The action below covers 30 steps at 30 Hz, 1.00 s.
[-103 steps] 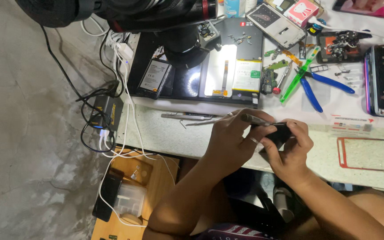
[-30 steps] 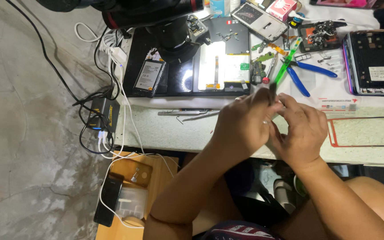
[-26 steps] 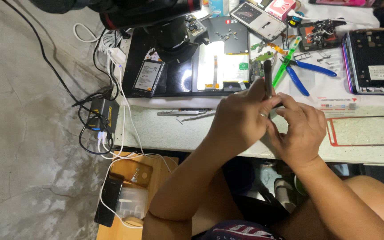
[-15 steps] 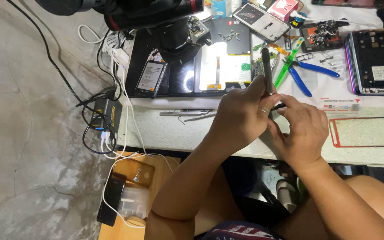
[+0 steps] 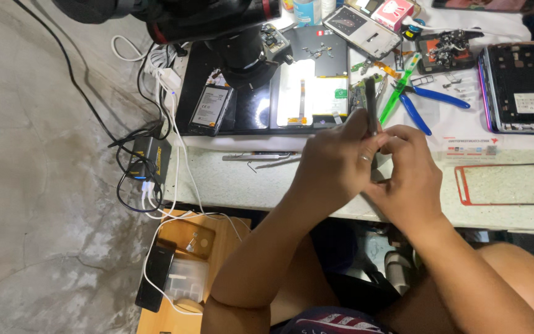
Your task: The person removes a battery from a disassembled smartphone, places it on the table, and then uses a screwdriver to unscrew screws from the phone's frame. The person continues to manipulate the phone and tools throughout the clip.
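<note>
Both hands meet over the front edge of a pale work table [image 5: 236, 182]. My left hand [image 5: 335, 162], with a ring on one finger, and my right hand [image 5: 410, 179] together grip a thin dark phone [image 5: 371, 106]. The phone stands on edge, and its upper end sticks out above my fingers, in front of a black mat [image 5: 261, 114]. Its lower part is hidden inside my hands. Just beyond lie blue-handled pliers [image 5: 432, 99] and a green tool [image 5: 397, 93].
A battery [image 5: 208, 108] and a phone screen lie on the mat under a black microscope [image 5: 217, 18]. An opened phone [image 5: 517, 86], a red-framed glass panel [image 5: 508, 184], metal tweezers [image 5: 261, 158], a power strip [image 5: 146, 162] with cables and a wooden stool [image 5: 174, 278] surround me.
The phone was held low and flat between my hands; it has been turned on edge and lifted, its end now pointing up over the mat. The hands moved slightly toward the table.
</note>
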### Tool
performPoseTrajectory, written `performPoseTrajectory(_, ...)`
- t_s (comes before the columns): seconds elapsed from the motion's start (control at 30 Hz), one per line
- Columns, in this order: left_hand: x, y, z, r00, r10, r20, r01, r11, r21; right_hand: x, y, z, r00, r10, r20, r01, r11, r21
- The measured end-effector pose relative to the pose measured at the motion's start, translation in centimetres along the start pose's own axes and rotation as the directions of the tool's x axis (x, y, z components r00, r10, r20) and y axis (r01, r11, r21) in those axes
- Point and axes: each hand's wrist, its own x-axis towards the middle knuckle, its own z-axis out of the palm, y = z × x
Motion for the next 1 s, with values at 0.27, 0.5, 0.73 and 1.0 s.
performPoseTrajectory(0.27, -0.5, 0.1, -0.1, 0.997, -0.057, 0.049, 0.057, 0.998, 0.006, 0.8, -0.2, 1.0, 0.995, 0.024, -0.098, -0.026, 0.999, -0.018)
performPoseTrajectory(0.5, -1.8, -0.5, 1.0, 1.000, 0.007, 0.020, -0.009, 0.997, 0.073, 0.5, 0.0, 1.0, 0.994, 0.065, -0.089, -0.068, 0.997, -0.030)
performPoseTrajectory(0.73, -2.1, -0.9, 0.3, 0.993, 0.117, 0.023, -0.119, 0.983, 0.140, 0.5, 0.7, 1.9, 0.992, 0.059, -0.114, -0.064, 0.997, -0.039)
performPoseTrajectory(1.0, -0.5, -0.5, -0.2, 0.993, -0.101, 0.066, 0.098, 0.994, 0.040, 0.5, -0.1, 2.0, 0.980, 0.086, -0.178, -0.038, 0.965, 0.260)
